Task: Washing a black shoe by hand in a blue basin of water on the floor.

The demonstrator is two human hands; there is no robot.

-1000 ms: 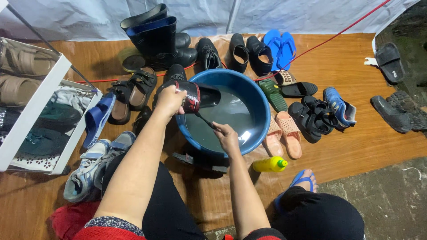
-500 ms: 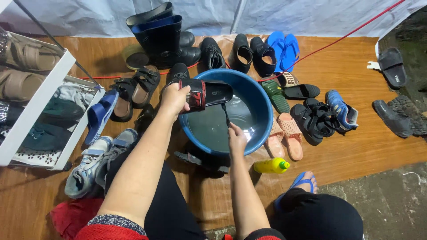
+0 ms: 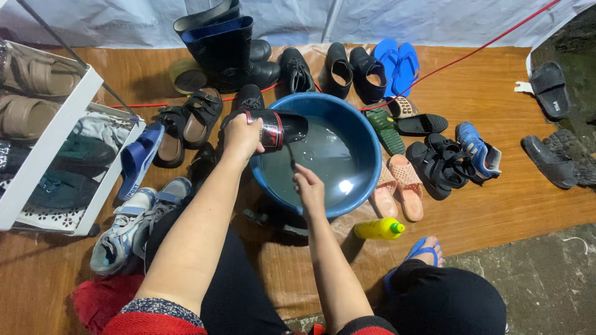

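The left hand (image 3: 241, 133) grips a black slide sandal with a red band (image 3: 276, 128), fingers closed around it, holding it over the near-left rim of the blue basin (image 3: 366, 133) of water. The right hand (image 3: 307, 186) pinches a thin brush handle (image 3: 290, 155) just beneath it. A wet sandal could slip and splash, soaking the grey sneakers (image 3: 133, 217) beside the knee. Pink slides (image 3: 397, 183) and a yellow bottle (image 3: 377, 229) crowd the basin's right side.

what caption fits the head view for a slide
Left hand holds a black slide sandal over a round blue plastic basin of water; right hand beside it.
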